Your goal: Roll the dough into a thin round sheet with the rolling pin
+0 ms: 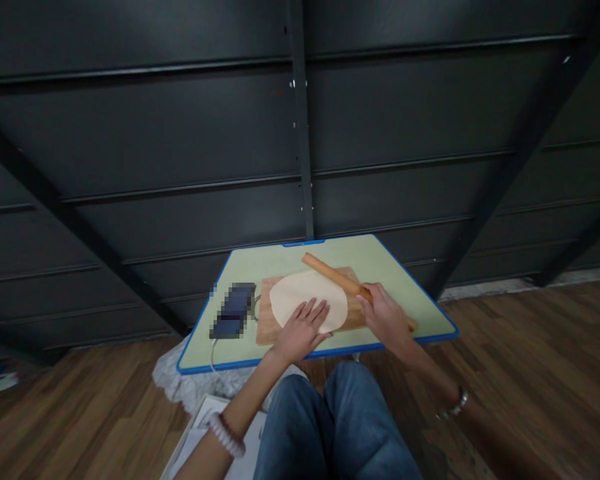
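A pale, flat, roughly oval sheet of dough (295,293) lies on a wooden cutting board (267,327). My left hand (305,327) rests on its near edge with the fingers stretched out. In my right hand (384,312) is a wooden rolling pin (333,273), gripped toward its near right end. The pin slants from the far middle of the board down to the right, across the dough's far right edge. Whether it presses on the dough or hovers just above, I cannot tell.
The board sits on a small light-green table (410,293) with a blue rim. To the left lies a blurred-out phone (234,310) with a white cable (213,353). Crumpled white plastic (173,377) and a white box (200,427) are below. A dark panelled wall (205,133) stands behind.
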`<state>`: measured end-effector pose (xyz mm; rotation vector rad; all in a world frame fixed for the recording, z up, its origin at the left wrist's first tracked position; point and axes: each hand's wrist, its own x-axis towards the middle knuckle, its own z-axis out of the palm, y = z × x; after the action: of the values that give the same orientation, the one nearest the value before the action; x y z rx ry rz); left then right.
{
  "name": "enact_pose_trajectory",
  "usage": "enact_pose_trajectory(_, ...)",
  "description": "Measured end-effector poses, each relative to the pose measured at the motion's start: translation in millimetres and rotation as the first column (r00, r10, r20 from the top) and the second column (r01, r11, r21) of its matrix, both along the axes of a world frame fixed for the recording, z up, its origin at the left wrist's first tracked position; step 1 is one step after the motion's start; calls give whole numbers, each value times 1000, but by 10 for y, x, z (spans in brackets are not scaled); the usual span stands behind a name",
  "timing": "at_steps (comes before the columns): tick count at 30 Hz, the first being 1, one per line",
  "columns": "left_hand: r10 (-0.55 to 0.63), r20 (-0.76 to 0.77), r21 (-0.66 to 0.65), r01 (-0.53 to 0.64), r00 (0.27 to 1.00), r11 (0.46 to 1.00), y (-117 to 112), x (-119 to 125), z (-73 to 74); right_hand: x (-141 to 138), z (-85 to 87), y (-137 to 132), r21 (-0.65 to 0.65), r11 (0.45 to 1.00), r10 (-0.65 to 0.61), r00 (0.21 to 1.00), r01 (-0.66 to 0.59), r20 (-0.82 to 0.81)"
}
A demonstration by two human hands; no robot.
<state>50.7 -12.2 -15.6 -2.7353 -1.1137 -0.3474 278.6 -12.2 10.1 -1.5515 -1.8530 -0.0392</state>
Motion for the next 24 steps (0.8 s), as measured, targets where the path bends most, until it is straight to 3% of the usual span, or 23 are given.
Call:
enact_pose_trajectory(4, -77, 9, -46, 77, 997, 996, 36, -50, 66, 211, -7, -140, -75, 994, 42, 917, -78, -396)
enact_pose_trajectory(8, -80, 137, -166, 103, 987, 981, 77, -103, 35, 327, -46, -352, -256, 947, -35, 732, -193, -680)
enact_pose_trajectory(12, -25, 282, -330, 122, 959, 936, 163, -100, 74, 393, -109, -524, -324, 916, -155, 539, -234, -828)
enact_pose_trajectory(16, -96, 399, -464, 291, 912, 837, 323, -42, 363, 444, -178, -632, -343, 904, -220, 407, -257, -886)
enact_pose_trajectory(18, -77, 462, -475, 320, 883, 820, 449, 10, 564, 452, -212, -672, -355, 887, -238, 368, -294, -899)
enact_pose_trajectory(21, 171, 525, -548, 177, 833, 818, 660, 130, 870, 430, -261, -710, -367, 860, -249, 335, -354, -909)
enact_pose_trajectory(24, 408, 648, -638, 164, 643, 753, 849, 293, 1181, 390, -291, -719, -368, 848, -263, 299, -381, -917)
